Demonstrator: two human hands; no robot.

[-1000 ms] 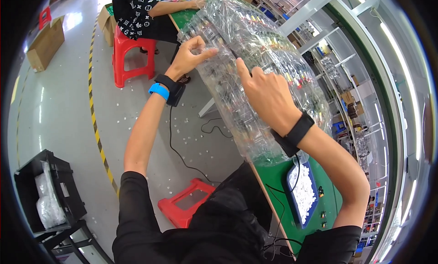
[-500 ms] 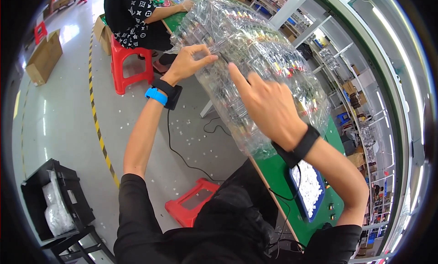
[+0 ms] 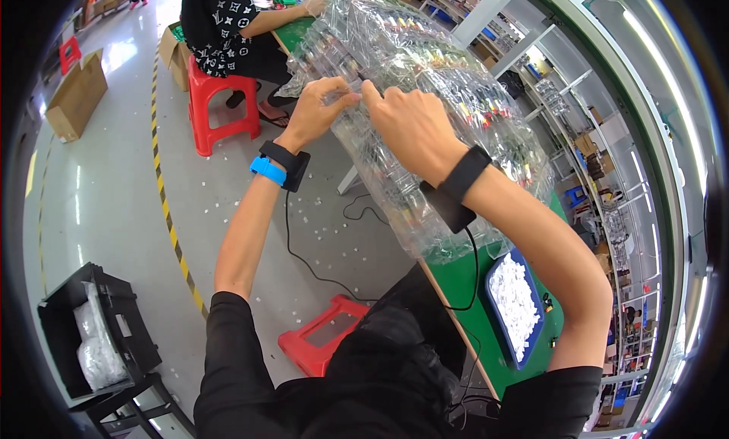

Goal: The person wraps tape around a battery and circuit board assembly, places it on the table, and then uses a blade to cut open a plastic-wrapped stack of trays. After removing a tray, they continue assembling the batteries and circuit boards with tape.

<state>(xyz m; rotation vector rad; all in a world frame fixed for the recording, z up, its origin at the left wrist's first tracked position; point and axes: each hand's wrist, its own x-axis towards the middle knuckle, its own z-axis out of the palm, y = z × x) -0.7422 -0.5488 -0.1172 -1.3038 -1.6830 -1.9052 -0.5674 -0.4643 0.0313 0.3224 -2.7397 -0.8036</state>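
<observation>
A large clear plastic bag (image 3: 456,90), packed with rows of small parts with red, yellow and dark bits, lies on the green table (image 3: 456,287). At its near left edge, my left hand (image 3: 319,108) pinches the film between thumb and forefinger. My right hand (image 3: 414,124) is right beside it with curled fingers, the forefinger tip close to the left fingertips. What the right fingers grip is hidden behind the hand. Both wrists wear black bands with dark boxes; the left also has a blue strap (image 3: 267,170).
A blue tray (image 3: 497,317) of small white pieces rests on the table, by my right forearm. A co-worker (image 3: 220,29) sits on a red stool (image 3: 216,116) at far left. Another red stool (image 3: 315,348), a black crate (image 3: 99,333) and a cardboard box (image 3: 80,97) stand around. Cables hang from my wrists.
My right hand has moved left and up to meet my left hand, its fingers curling more. The left hand has shifted slightly, staying at the bag's edge.
</observation>
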